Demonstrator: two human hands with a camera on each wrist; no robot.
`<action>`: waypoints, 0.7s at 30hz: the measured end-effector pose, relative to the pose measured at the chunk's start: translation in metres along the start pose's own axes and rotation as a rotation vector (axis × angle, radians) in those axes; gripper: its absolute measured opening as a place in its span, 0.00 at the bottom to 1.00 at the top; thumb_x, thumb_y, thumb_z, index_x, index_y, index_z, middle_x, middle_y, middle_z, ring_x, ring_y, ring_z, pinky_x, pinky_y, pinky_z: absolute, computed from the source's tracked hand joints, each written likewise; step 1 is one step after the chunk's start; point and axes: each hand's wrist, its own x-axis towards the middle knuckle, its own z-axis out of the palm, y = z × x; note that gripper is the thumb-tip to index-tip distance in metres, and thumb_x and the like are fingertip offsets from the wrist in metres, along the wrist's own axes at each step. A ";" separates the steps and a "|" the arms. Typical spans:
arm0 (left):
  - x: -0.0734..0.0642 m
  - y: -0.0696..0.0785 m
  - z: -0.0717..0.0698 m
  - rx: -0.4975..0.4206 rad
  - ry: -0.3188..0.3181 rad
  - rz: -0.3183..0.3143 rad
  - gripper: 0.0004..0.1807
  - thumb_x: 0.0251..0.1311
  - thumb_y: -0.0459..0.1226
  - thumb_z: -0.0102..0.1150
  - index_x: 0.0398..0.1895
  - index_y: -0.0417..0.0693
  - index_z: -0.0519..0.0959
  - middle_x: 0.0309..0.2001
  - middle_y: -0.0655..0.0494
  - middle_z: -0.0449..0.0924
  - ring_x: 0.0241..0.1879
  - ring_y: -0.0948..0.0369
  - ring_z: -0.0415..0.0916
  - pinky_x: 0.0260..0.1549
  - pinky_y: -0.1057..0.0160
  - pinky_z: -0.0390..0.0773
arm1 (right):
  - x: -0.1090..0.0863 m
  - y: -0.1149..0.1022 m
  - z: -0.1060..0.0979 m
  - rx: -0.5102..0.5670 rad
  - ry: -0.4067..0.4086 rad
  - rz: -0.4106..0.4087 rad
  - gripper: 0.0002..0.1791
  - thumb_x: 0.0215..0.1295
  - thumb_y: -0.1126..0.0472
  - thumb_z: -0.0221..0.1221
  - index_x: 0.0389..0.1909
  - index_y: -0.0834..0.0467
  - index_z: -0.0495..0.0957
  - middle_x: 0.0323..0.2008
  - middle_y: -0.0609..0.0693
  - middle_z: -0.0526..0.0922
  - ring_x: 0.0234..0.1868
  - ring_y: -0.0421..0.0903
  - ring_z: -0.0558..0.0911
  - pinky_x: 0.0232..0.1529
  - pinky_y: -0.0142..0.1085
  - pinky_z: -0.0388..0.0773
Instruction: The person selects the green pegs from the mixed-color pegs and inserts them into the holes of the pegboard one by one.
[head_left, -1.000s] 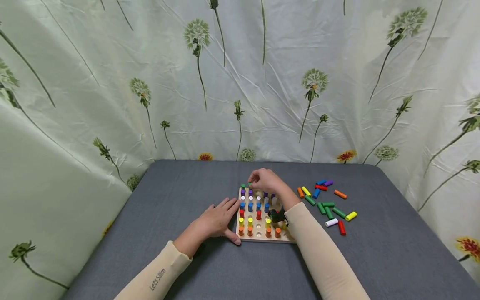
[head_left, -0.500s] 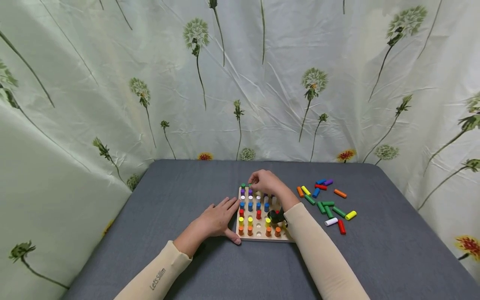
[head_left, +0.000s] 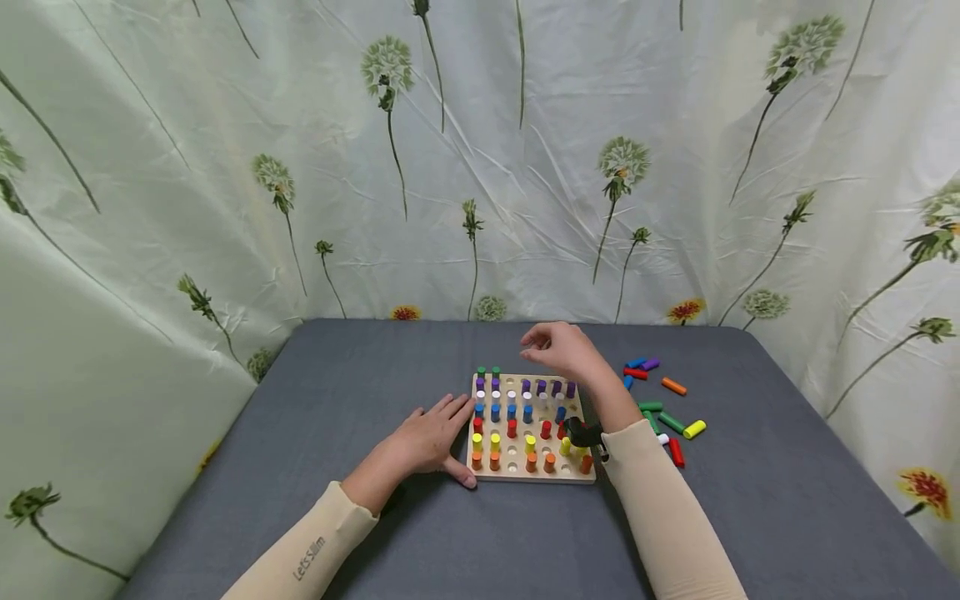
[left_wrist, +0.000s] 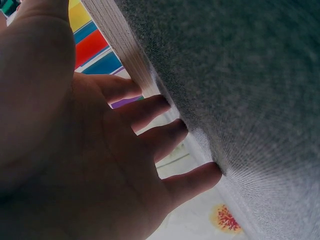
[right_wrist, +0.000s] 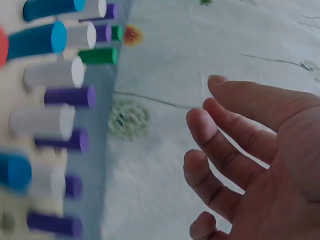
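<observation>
A wooden pegboard [head_left: 540, 478] lies on the table, holding rows of upright coloured pegs. Two green pegs, one of them the left green peg [head_left: 482, 372], stand in its far row, with purple pegs [right_wrist: 70, 96] in the row before. My left hand [head_left: 429, 440] rests flat at the board's left side, thumb by the near corner; the left wrist view has its spread fingers along the board's edge [left_wrist: 120, 40]. My right hand [head_left: 564, 346] hangs in the air beyond the far right part of the board. Its fingers are loosely bent, with nothing between thumb and fingertips.
Loose pegs lie right of the board, among them an orange peg [head_left: 673, 386], a yellow peg [head_left: 694, 429] and a red peg [head_left: 677, 452]; the right forearm hides some. A flowered curtain [head_left: 525, 208] hangs behind the grey table [head_left: 375, 358].
My right hand has let go of the second green peg, now standing in the far row, and has lifted and moved right. The left hand stays in place.
</observation>
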 end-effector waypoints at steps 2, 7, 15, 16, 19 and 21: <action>0.000 0.000 0.000 0.000 0.000 0.004 0.72 0.44 0.74 0.73 0.88 0.54 0.49 0.87 0.51 0.52 0.86 0.49 0.49 0.77 0.33 0.63 | -0.009 0.005 -0.008 -0.009 0.027 0.013 0.16 0.76 0.54 0.64 0.57 0.57 0.85 0.49 0.55 0.88 0.49 0.52 0.85 0.51 0.50 0.82; 0.000 -0.001 0.000 -0.010 0.001 0.011 0.72 0.45 0.73 0.73 0.88 0.53 0.49 0.87 0.51 0.51 0.87 0.48 0.48 0.77 0.33 0.62 | -0.029 0.021 -0.025 -0.026 0.084 0.052 0.16 0.76 0.53 0.64 0.57 0.57 0.85 0.49 0.56 0.88 0.49 0.53 0.84 0.48 0.49 0.82; -0.001 -0.003 0.000 -0.019 -0.007 0.019 0.72 0.45 0.72 0.74 0.88 0.52 0.48 0.87 0.50 0.50 0.87 0.48 0.47 0.77 0.31 0.60 | -0.044 0.058 -0.040 -0.110 0.094 0.147 0.17 0.75 0.52 0.63 0.54 0.59 0.86 0.47 0.56 0.89 0.44 0.52 0.85 0.44 0.45 0.80; -0.001 -0.003 -0.001 -0.021 -0.007 0.021 0.72 0.45 0.72 0.74 0.88 0.52 0.48 0.87 0.50 0.50 0.87 0.48 0.47 0.77 0.31 0.60 | -0.045 0.062 -0.042 -0.129 0.090 0.163 0.17 0.75 0.52 0.63 0.54 0.59 0.86 0.47 0.56 0.89 0.44 0.52 0.85 0.44 0.45 0.80; -0.001 -0.002 -0.002 -0.034 -0.011 0.024 0.72 0.46 0.72 0.75 0.88 0.52 0.49 0.87 0.50 0.50 0.87 0.47 0.47 0.77 0.31 0.60 | -0.046 0.072 -0.044 -0.174 0.064 0.209 0.17 0.75 0.52 0.63 0.53 0.60 0.87 0.48 0.58 0.89 0.44 0.53 0.85 0.45 0.48 0.81; -0.001 -0.001 -0.002 -0.035 -0.016 0.026 0.72 0.46 0.72 0.74 0.88 0.52 0.49 0.87 0.50 0.50 0.87 0.47 0.47 0.77 0.31 0.59 | -0.048 0.078 -0.045 -0.197 0.036 0.243 0.17 0.75 0.52 0.63 0.52 0.61 0.87 0.50 0.60 0.89 0.45 0.54 0.86 0.47 0.50 0.81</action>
